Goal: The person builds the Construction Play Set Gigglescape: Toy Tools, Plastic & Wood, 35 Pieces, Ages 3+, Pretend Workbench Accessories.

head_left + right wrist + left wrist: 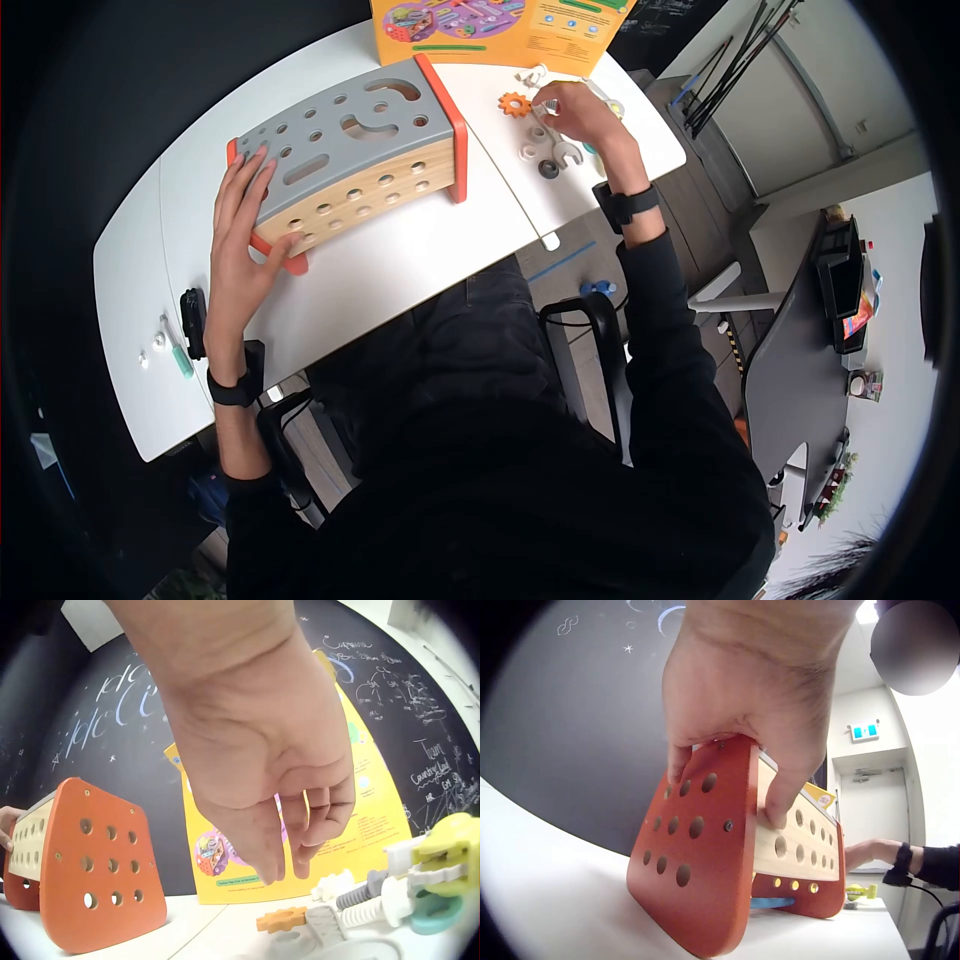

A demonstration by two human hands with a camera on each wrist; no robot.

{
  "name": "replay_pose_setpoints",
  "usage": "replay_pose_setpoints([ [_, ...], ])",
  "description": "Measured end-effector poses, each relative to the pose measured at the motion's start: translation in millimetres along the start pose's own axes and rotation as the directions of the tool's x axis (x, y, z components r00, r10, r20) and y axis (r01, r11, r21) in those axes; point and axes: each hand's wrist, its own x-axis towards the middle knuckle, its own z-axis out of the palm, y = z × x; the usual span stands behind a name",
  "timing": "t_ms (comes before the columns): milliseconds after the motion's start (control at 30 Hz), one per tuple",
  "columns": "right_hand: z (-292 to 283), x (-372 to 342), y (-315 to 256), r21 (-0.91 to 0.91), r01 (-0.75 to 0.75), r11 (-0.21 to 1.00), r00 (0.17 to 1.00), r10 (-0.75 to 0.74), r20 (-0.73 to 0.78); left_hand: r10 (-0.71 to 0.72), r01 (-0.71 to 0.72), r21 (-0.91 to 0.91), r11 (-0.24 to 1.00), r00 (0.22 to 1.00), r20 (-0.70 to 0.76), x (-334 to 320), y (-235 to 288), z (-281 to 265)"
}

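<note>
- Screwdriver (180, 355) with a green handle: lying toward the near left corner of the surface (400, 255), black case (193, 323) just beside it.
- Left hand (240, 270): moderately spread, gripping the left end of the holed box (375, 165), thumb against the wooden side, fingers over the end.
- Holed box: upright, left of the seam, slanted to the near edge. A hard pull or shove by that hand could swing it round.
- Dark ring (548, 169): nearest of the loose parts, right of the seam. Round, so a knock might roll it to the near edge and off.
- Wrench (566, 154): flat, beside the ring. Parts crowd it; fingers could drag neighbours along.
- Right hand (580, 110): above the parts, fingers pointing down, partly open, thumb apart from forefinger; nothing seen in hold.
- Orange gear (515, 104): left of that hand. A sideways brush could scatter it.
- Yellow carton (500, 35): standing at the far edge; an overlong reach could topple it.
</note>
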Motion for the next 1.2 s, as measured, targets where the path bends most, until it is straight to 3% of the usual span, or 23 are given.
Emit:
replay_pose_setpoints([
  [100,26.8,20.1,10.7,-0.038,-0.064,0.997,0.993,0.068,0.100,0.018,-0.019,0.004,1.000,1.000,0.016,0.3,-4.2,0.0],
  [300,6.3,12.8,-36.0,-0.115,-0.037,0.993,0.961,0.067,0.270,0.029,-0.029,0.007,1.000,1.000,0.010,-0.2,-2.0,1.1],
  [533,32.6,9.8,-28.4,-0.072,0.030,0.997,0.958,-0.009,0.286,0.021,-0.021,-0.004,1.000,1.000,-0.009,-0.1,-1.8,1.0],
  [633,29.5,-4.5,-36.0,0.027,0.117,0.993,0.942,-0.119,0.313,0.033,-0.033,0.004,0.999,0.999,0.005,0.1,-3.6,0.8],
  [833,13.2,-20.5,-40.9,0.113,0.200,0.973,0.952,-0.220,0.214,0.046,-0.046,0.003,0.999,0.999,0.002,0.3,-3.7,1.0],
  [900,11.5,-25.3,-36.7,0.015,0.094,0.995,0.995,-0.093,-0.020,0.042,-0.042,0.004,0.999,0.999,0.004,0.1,-3.2,0.7],
  [1033,-0.3,-36.4,-33.6,-0.005,0.044,0.999,0.998,-0.045,-0.032,0.031,-0.031,-0.001,1.000,0.999,0.011,-0.1,-2.2,0.9],
  [1133,-8.7,-49.5,-33.7,-0.050,-0.028,0.998,0.998,0.030,0.058,0.021,-0.022,0.005,1.000,1.000,0.011,0.0,-2.1,1.5],
  [1200,-13.5,-60.3,-34.4,-0.077,-0.105,0.992,0.949,0.123,0.290,0.028,-0.028,0.002,1.000,1.000,0.005,0.2,-0.8,1.2],
])
